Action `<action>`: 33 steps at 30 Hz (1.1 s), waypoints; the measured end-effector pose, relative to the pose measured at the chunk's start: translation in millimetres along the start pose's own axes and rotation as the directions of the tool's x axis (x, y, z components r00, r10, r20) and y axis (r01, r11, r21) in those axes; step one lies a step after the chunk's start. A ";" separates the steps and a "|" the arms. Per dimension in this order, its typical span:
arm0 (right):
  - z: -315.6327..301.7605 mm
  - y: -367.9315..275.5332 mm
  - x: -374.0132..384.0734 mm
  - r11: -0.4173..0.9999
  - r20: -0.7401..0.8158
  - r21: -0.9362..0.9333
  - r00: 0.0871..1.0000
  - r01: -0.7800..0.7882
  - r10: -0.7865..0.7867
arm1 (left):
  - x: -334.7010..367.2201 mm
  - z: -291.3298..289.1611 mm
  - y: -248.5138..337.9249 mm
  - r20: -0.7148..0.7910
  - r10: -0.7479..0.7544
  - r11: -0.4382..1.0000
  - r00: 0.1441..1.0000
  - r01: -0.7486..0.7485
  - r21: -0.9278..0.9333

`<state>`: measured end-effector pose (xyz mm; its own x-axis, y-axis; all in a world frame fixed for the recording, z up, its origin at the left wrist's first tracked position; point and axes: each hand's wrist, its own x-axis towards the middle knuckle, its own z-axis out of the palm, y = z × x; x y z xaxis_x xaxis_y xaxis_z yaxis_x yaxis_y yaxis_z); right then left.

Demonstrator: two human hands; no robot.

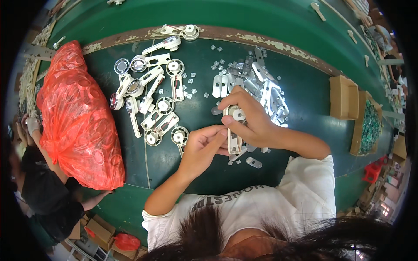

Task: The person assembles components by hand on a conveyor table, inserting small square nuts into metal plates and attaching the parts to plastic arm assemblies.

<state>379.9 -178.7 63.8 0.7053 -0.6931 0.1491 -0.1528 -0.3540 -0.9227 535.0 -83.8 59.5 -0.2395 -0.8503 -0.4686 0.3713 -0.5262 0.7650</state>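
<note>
Both my hands hold one white plastic handheld-fan housing (234, 142), with its round motor end uppermost and its open handle below. My right hand (252, 119) curls round the motor end, thumb pressed against it. Along the handle, my left hand (201, 145) grips the side with thumb and fingers. To the left on the dark green table lie several similar fan housings (176, 82), some with red wires showing. Beyond my right hand is a heap of clear and white oval plastic covers (272, 93). Small clear plastic pieces (191, 81) are scattered around both groups.
A bulging red plastic bag (82, 126) stands at the table's left. At right are a cardboard tray (344, 98) and a box of small green parts (370, 126). A green conveyor belt (244, 19) runs beyond a worn ledge. Another person (45, 182) is at far left.
</note>
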 end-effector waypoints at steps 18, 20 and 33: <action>4.8 10.1 -0.1 0.988 -0.029 -0.021 0.987 0.155 -0.156 | -6.6 8.5 -4.4 0.021 0.269 0.958 0.963 -0.270 0.095; 8.4 18.0 0.9 0.987 -0.032 0.020 0.987 0.158 -0.158 | -3.0 9.2 -12.0 0.000 0.319 0.945 0.948 -0.318 0.080; -5.5 5.3 8.1 0.904 0.156 0.424 0.988 -0.064 -0.003 | -0.3 12.8 1.7 0.024 0.232 0.971 0.972 -0.233 0.054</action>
<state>381.0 -189.7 62.1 0.8054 -0.5851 0.0947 0.1101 -0.0094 -0.9939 524.3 -84.3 66.6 -0.1678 -0.9489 -0.2674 0.3678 -0.3120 0.8760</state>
